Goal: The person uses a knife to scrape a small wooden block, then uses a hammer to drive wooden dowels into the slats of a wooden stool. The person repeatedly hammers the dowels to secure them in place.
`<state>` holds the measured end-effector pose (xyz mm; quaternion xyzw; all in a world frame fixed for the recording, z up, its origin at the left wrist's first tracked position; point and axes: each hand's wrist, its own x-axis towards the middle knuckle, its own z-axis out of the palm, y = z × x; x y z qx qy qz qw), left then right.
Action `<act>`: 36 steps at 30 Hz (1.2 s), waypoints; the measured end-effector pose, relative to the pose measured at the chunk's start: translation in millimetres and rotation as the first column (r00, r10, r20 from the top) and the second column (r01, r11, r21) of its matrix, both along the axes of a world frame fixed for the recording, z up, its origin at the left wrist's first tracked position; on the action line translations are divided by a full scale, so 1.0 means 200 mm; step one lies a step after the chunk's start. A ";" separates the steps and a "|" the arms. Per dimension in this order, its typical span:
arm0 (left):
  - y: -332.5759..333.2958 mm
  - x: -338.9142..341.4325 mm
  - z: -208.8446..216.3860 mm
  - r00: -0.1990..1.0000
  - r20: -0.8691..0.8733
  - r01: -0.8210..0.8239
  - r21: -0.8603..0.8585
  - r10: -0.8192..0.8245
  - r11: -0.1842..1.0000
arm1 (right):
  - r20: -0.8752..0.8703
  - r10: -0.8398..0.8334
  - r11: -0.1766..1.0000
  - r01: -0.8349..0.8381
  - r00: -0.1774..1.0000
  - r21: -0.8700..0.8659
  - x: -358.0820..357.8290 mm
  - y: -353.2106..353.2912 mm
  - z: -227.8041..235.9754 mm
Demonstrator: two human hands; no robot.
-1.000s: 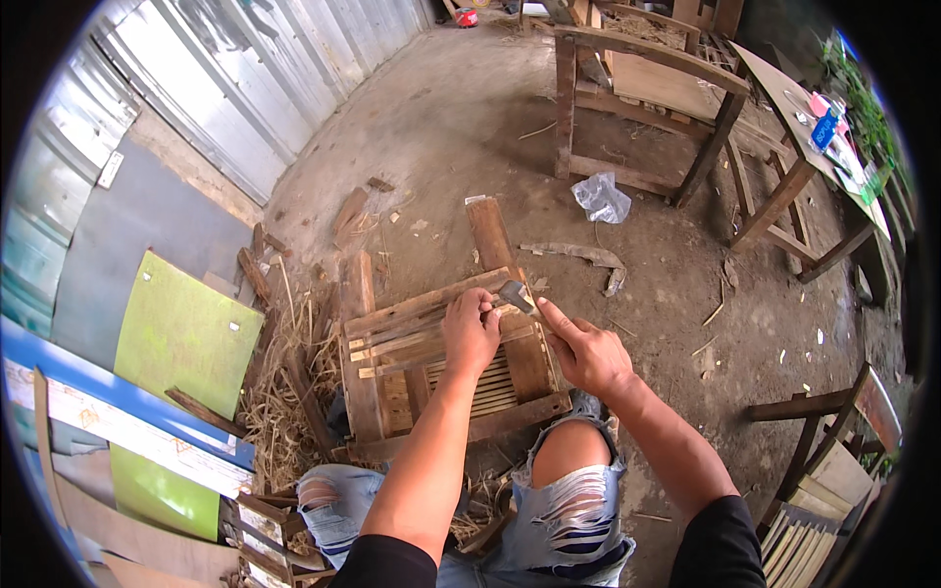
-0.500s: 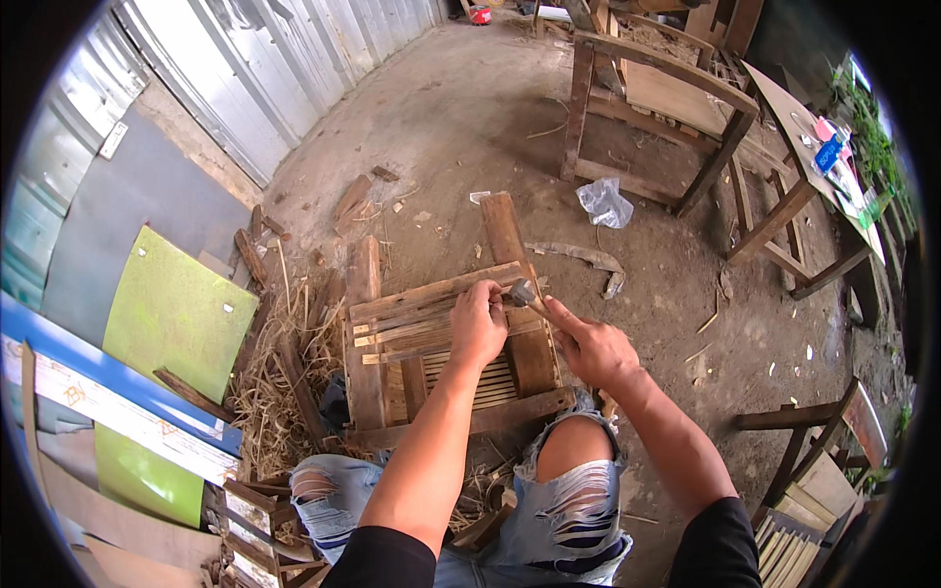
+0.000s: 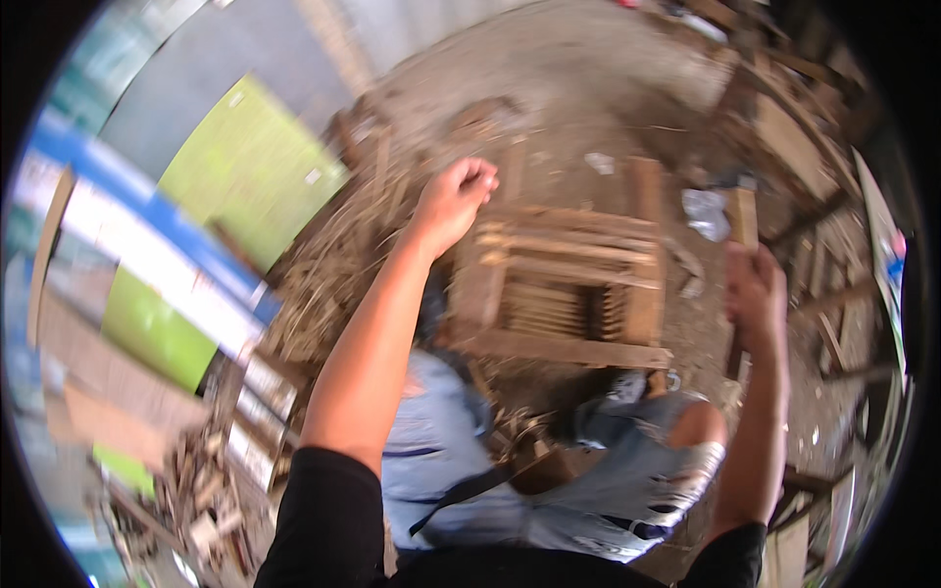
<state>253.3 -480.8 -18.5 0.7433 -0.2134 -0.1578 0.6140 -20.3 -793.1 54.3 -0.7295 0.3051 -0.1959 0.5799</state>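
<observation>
1. Currently, right hand (image 3: 755,289) closed around the wooden handle of a hammer (image 3: 745,216), right of the work.
2. Left hand (image 3: 456,204): fingers curled; blurred, cannot tell whether anything is held.
3. Slatted wooden frame (image 3: 573,268): between the hands, before the knees.
4. Clear plastic bag (image 3: 704,213): just beside the hammer in view.
5. Green board (image 3: 245,176): farther left.

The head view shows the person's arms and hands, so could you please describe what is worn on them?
Black sleeves end near the elbows, leaving the forearms bare. The left hand and right hand are ungloved, and both wrists look bare; motion blur hides finer markings.
</observation>
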 end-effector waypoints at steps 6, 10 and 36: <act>0.86 0.00 -0.49 0.877 0.120 -0.478 0.295 0.465 0.827 | -0.037 -0.109 0.948 0.115 0.993 0.298 0.05 0.07 -0.15; 1.06 -0.11 -1.01 0.895 0.229 -0.446 0.517 0.384 0.731 | -0.073 -0.168 0.936 0.182 0.983 0.302 0.09 0.00 -0.38; 0.95 0.00 -1.82 0.984 0.178 -0.172 0.956 -0.005 0.236 | -0.016 -0.295 0.879 0.277 0.955 0.388 0.28 -0.08 -0.49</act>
